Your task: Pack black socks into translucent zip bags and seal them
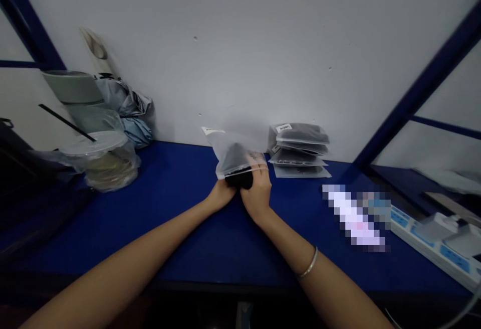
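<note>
A frosted plastic bag (221, 148) is held over the middle of the desk, its mouth towards me. A soft-looking black item (240, 179) is partly inside, its near end sticking out; its kind does not show. My right hand (258, 191) is closed around the right side of the bag and the black item, fingers along the bag. From the left, my left hand (221, 194) grips the bag's lower edge by the black item, most of its fingers hidden. To the right rests a stack of similar bags (300, 151) with dark contents and white barcode labels.
On the blue desk (180, 228), a lidded plastic cup (108, 161) with a black straw stands left, before a grey-green cylinder (77, 88) and an umbrella-like bundle (130, 103). A blurred-out bright object (355, 218) and a power strip (432, 243) lie right. A white wall closes the back.
</note>
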A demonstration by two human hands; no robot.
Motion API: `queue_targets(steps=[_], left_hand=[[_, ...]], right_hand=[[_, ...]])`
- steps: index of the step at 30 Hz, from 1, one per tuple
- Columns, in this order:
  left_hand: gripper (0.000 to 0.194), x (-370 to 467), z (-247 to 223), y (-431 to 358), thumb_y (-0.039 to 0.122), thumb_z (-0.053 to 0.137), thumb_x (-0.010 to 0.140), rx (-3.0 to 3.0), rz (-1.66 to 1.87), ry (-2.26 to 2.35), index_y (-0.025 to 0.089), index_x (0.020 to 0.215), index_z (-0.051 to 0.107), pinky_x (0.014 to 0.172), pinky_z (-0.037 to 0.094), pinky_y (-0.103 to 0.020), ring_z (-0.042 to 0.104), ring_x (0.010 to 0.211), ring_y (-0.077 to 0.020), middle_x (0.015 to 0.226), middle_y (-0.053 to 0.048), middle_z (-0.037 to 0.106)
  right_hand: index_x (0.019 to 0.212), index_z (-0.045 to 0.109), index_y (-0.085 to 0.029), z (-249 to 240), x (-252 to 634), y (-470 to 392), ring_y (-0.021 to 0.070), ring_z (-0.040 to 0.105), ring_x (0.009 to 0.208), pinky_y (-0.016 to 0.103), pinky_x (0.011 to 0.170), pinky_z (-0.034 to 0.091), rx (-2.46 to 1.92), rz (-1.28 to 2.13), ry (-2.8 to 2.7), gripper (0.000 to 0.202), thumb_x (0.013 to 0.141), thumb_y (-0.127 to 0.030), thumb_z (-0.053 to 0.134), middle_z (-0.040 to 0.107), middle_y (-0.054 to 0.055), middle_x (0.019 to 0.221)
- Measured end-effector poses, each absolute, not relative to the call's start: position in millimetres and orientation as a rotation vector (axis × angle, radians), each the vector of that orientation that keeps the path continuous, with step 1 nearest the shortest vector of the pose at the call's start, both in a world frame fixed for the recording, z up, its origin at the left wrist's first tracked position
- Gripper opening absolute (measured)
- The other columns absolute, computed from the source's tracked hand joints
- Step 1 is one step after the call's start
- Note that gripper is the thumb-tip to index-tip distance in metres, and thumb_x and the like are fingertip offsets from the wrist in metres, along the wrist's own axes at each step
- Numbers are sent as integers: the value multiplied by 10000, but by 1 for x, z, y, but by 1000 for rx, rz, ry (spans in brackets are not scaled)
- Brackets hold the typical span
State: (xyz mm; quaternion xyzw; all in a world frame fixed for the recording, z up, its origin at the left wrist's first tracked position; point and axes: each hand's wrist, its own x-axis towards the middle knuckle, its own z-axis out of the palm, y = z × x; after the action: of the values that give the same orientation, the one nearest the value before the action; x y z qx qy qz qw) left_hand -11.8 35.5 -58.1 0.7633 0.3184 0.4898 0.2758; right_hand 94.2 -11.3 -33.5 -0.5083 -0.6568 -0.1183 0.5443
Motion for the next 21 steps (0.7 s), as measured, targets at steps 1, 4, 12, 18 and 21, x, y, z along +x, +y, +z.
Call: queue_targets(steps=[1, 4, 12, 18, 21], left_hand=[[340, -11, -57, 34, 102, 457, 683, 2061, 1259, 857, 135, 1012, 534, 892, 436, -415, 560, 994, -222, 1056, -98, 613], [283, -7, -55, 27, 87, 475, 664, 2141, 1055, 823, 125, 928, 567, 815, 479, -390, 594, 892, -223, 946, -85, 645], [299, 4, -49, 4, 120, 480, 692, 2200, 956, 635, 125, 979, 565, 809, 477, -354, 567, 954, -224, 1053, -113, 610], [217, 7, -51, 13, 157, 399, 764, 2009, 1014, 876, 130, 806, 609, 771, 489, -362, 613, 807, -207, 813, -62, 676], [212, 7, -57, 19, 133, 444, 713, 2066, 1133, 902, 145, 843, 611, 811, 473, -384, 606, 865, -224, 866, -61, 676]], right_hand=[[1152, 482, -186, -34, 94, -10, 258, 473, 1074, 402, 891, 426, -1185, -251, -1509, 573, 602, -41, 412, 519, 118, 1103], [1083, 517, -183, -34, 93, -8, 249, 512, 986, 417, 873, 424, -1122, -224, -1350, 546, 569, -45, 397, 555, 102, 989], [1093, 534, -212, -28, 106, -9, 261, 481, 1040, 430, 885, 408, -1101, -368, -1486, 540, 597, -36, 412, 534, 98, 1067], [1239, 396, -204, -35, 107, -2, 263, 408, 1157, 463, 950, 358, -1095, -319, -1425, 606, 648, -77, 444, 478, 108, 1200], [1244, 380, -197, -40, 96, -2, 249, 418, 1156, 450, 964, 357, -1066, -225, -1406, 622, 639, -60, 428, 484, 105, 1189]])
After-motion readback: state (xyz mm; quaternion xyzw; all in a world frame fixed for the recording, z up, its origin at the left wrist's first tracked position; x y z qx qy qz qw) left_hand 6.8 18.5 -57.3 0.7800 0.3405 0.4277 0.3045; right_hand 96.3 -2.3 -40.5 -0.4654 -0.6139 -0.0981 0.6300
